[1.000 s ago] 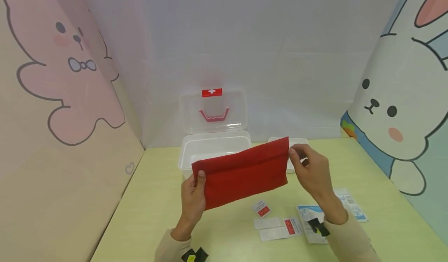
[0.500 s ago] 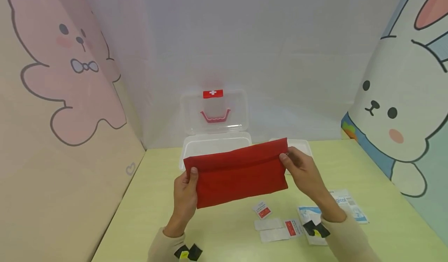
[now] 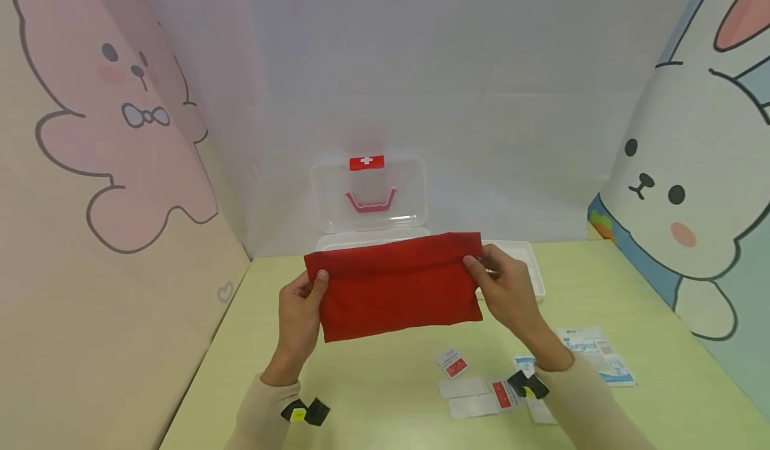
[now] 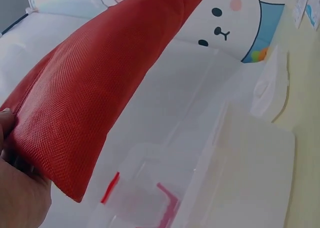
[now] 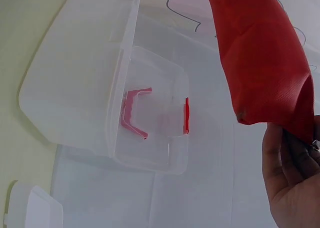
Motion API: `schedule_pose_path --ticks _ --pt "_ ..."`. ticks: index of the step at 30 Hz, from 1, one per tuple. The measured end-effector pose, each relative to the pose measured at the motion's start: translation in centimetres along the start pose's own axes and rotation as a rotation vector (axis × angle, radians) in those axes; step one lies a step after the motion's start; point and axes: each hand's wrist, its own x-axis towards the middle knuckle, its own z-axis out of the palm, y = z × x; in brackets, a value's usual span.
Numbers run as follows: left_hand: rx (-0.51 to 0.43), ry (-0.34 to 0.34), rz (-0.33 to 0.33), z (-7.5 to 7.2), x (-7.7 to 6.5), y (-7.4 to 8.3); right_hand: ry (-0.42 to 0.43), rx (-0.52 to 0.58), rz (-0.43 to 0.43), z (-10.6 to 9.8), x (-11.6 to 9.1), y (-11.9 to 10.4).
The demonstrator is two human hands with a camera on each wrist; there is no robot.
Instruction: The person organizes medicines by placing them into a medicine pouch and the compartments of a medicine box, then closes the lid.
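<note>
A red fabric pouch (image 3: 397,289) is held up level above the table, stretched between both hands. At its left end my left hand (image 3: 299,313) grips it, thumb on the near face and fingers behind. My right hand (image 3: 508,289) pinches the upper right end. A small metal-looking zipper pull (image 5: 316,145) shows by the right fingers in the right wrist view. The zipper line runs along the pouch in the left wrist view, and whether it is drawn cannot be told. Behind the pouch stands a clear white box (image 5: 80,62), its lid (image 3: 397,196) raised.
A small white tray (image 3: 532,269) stands at the back right. On the table (image 3: 373,396) lie small red-and-white packets (image 3: 452,363), white strips (image 3: 473,406) and a blue-and-white "Surgical" packet (image 3: 601,356). A white sheet (image 3: 421,69) hangs behind.
The right hand has gone from touching the pouch's right edge to pinching its corner. Both hands and the pouch have shifted left and slightly up, and the pouch hangs more level.
</note>
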Motion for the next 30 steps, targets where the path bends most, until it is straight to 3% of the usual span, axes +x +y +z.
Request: schedule_pose_path --ticks 16,20,25,30 --pt "0.104 -0.043 0.088 -2.2 5.5 2.6 0.031 0.081 0.053 1.6 4.3 -0.3" --pt "0.131 -0.042 0.082 -2.5 7.0 2.5 0.036 0.091 0.068 2.3 5.7 0.4" --pt "0.173 -0.026 0.043 -2.9 8.7 1.5 0.032 0.097 0.053 3.4 7.1 1.6" --pt "0.215 -0.009 -0.010 -3.3 10.0 0.4 0.000 0.129 0.095 4.7 8.0 2.6"
